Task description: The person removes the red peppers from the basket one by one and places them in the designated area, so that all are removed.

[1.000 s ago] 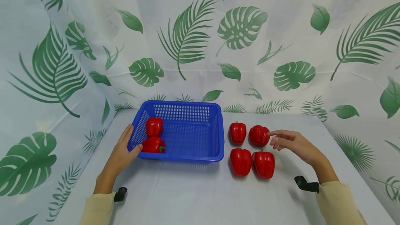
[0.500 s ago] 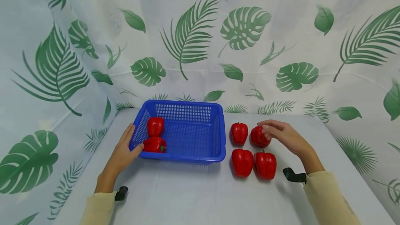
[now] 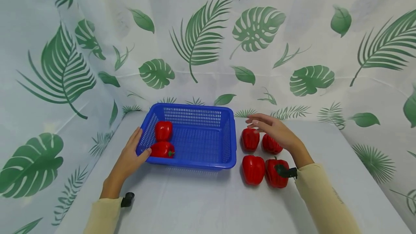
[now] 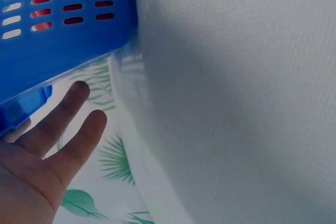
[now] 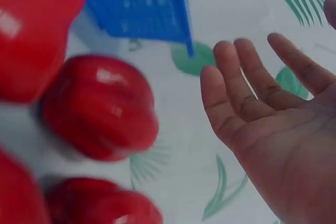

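Observation:
My left hand (image 3: 130, 156) rests at the left end of a blue plastic basket (image 3: 201, 164), thumb at the front corner of the rim. In the left wrist view its fingers (image 4: 79, 145) are straight and spread beside the perforated wall. Two red bell peppers lie inside: one (image 3: 163, 130) behind another (image 3: 161, 150) with a green stem. My right hand (image 3: 273, 129), holding nothing, hovers over the back pair of peppers outside, closest to the back left pepper (image 3: 250, 142). Its relaxed fingers point left, and it partly covers the back right pepper (image 3: 271, 145).
Two more peppers, a front left one (image 3: 253, 170) and a front right one (image 3: 274, 178), stand right of the basket. The right wrist's black camera mount (image 3: 286, 171) overlaps the latter. Behind the white table (image 3: 195, 201) hangs a leaf-patterned curtain (image 3: 201, 82).
My right hand has moved left and farther back, from beside the back right pepper to above the back left one. The left hand has stayed at the basket; no pepper has moved on the table.

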A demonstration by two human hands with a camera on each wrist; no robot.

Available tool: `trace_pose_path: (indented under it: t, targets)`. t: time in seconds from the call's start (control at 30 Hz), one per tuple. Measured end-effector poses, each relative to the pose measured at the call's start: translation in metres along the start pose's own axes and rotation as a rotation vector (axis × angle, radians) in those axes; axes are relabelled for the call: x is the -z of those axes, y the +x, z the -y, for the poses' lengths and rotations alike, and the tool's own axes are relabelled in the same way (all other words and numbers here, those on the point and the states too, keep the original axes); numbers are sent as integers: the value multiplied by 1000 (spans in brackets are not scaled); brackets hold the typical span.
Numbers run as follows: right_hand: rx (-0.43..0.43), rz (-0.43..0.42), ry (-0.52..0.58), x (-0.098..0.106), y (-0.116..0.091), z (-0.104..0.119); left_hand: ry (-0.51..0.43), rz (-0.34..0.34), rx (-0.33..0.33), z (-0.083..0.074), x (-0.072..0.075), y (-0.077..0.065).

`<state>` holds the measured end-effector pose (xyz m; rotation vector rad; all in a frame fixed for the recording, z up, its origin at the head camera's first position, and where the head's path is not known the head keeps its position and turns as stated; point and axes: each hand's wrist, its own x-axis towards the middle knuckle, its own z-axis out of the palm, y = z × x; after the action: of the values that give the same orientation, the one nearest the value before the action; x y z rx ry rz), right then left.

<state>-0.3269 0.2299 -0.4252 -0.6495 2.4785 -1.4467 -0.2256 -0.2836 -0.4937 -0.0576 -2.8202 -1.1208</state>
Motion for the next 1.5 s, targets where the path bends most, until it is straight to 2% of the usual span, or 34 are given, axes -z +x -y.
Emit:
trace_pose_path:
  t: [0.37, 0.6, 0.87, 1.17, 1.5]
  targets:
    - [-11, 51, 54, -21, 31, 21, -14, 0, -12, 1, 0, 1]
    - [47, 94, 140, -36, 50, 39, -20, -4, -15, 2, 0, 1]
    - [79, 118, 168, -56, 70, 54, -12, -2, -13, 2, 0, 2]
    - [130, 159, 184, -81, 92, 62, -10, -5, -5, 3, -3, 2]
    - [105, 207, 244, -109, 112, 63, -6, -9, 9, 4, -3, 2]
